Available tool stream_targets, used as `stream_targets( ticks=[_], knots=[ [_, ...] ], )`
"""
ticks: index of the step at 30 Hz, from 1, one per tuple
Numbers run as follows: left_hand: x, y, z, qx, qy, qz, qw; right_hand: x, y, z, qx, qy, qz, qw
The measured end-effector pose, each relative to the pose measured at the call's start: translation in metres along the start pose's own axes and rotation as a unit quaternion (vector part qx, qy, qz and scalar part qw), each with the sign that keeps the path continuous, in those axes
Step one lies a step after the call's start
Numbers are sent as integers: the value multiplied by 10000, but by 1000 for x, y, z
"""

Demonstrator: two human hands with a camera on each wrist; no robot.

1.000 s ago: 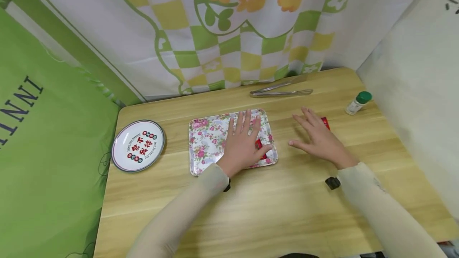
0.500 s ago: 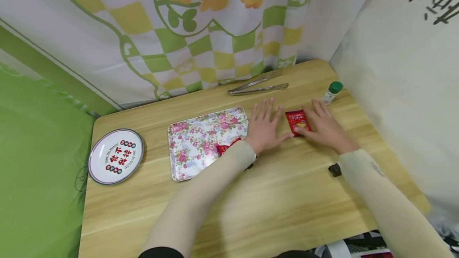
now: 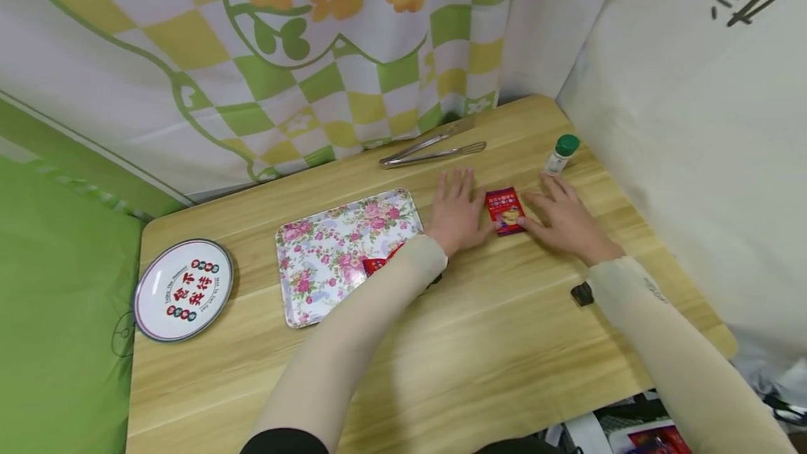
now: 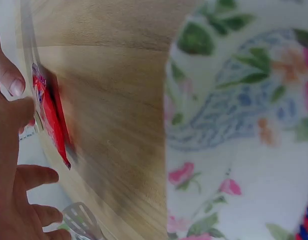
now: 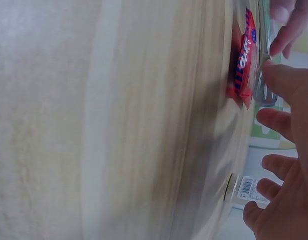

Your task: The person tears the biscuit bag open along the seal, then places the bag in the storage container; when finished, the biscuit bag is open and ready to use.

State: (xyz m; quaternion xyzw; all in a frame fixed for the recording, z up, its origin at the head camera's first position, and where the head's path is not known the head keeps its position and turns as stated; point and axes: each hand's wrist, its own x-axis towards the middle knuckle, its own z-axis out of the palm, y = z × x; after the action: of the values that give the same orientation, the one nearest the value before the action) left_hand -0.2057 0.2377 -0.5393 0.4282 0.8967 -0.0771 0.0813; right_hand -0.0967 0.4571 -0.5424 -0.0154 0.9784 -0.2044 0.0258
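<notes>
Fingers [image 3: 467, 185] loosely spread, the left hand [image 3: 457, 217] and right hand [image 3: 566, 224] flank a red packet [image 3: 504, 209]

White tray [image 3: 328, 251] with pink roses and green leaves, on a tan wood-grain surface [image 3: 492, 342]. Right of the tray, a red packet [image 3: 503, 207] with dark blue stripes; left, a white plate [image 3: 183, 291] with red characters; behind, a white curtain [image 3: 378, 97] with green and yellow checks and orange flowers.
</notes>
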Motion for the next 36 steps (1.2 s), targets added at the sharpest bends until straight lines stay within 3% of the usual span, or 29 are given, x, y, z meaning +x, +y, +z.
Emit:
stream_targets(
  ticks=[10,20,25,29,36],
  knots=[
    [2,0,3,82,45,37,9999,11,-13,5,-69,47,2,10000],
    [1,4,1,-215,227,70,9995,19,-23,9,295,631,22,9976],
    [0,2,3,-273,493,88,9984,20,-29,10,803,858,292,9926],
    [-5,-4,3,-399,653,120,9970,21,-35,11,1316,776,592,9865],
    [-27,-27,-6,-591,893,18,9943,25,-56,8,1897,718,594,9774]
  ],
)
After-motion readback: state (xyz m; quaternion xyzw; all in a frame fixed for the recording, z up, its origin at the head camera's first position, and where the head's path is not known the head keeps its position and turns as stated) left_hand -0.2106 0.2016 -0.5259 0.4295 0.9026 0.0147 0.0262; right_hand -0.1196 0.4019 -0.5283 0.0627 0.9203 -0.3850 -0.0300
